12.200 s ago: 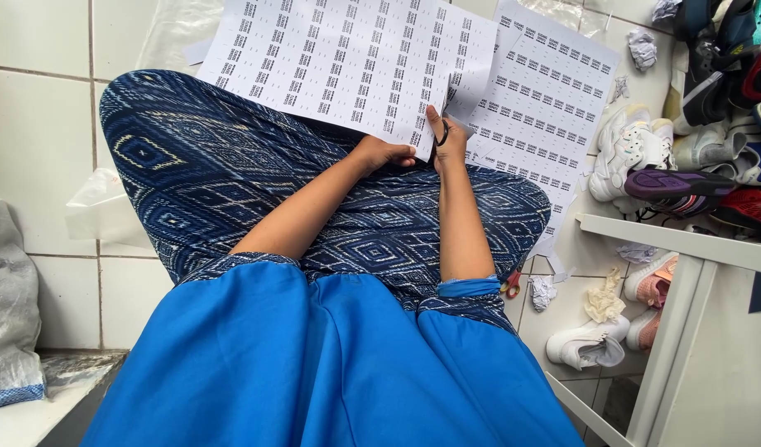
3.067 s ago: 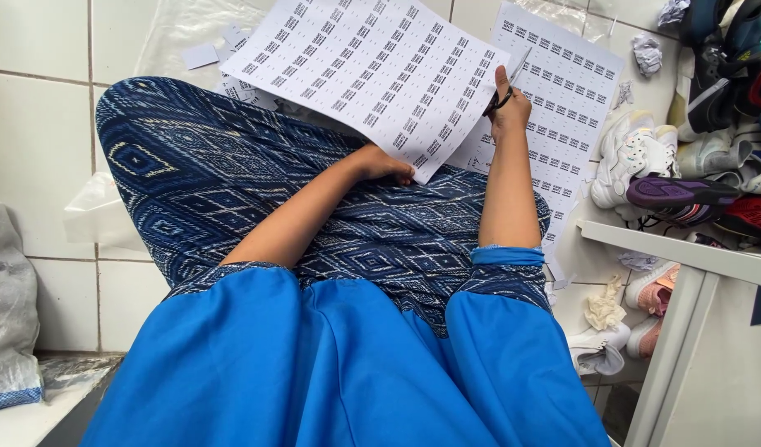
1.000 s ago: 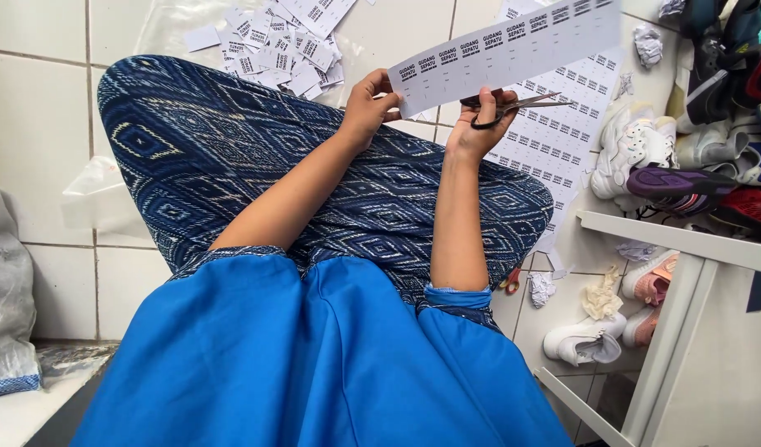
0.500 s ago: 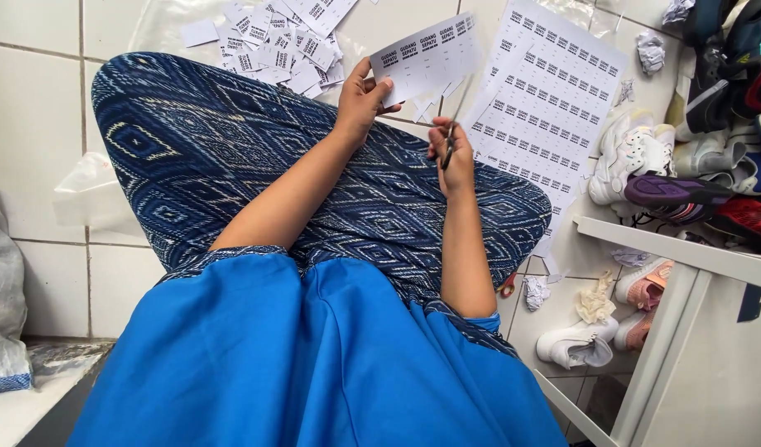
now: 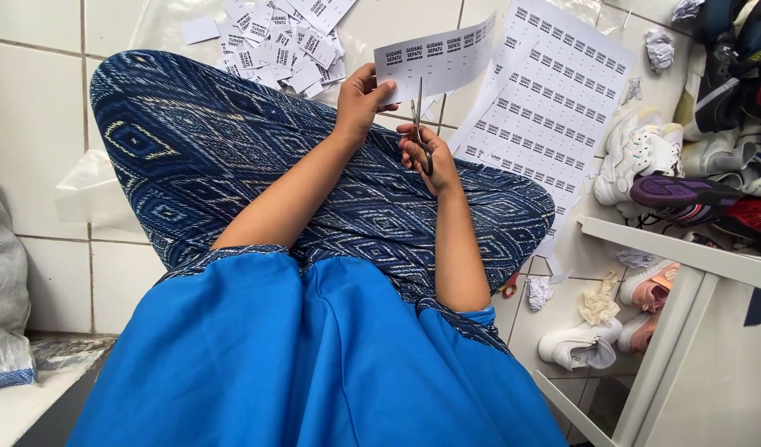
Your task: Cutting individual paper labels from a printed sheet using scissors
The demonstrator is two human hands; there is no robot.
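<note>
White label strip (image 5: 434, 60) lies crosswise; scissors (image 5: 420, 124) point up into it.

cut labels (image 5: 281, 41) left, label sheet (image 5: 554, 99) right

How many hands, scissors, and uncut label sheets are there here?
Hands: 2, left hand and right hand
Scissors: 1
Uncut sheets: 1, the sheet on the floor
Total: 4
</note>
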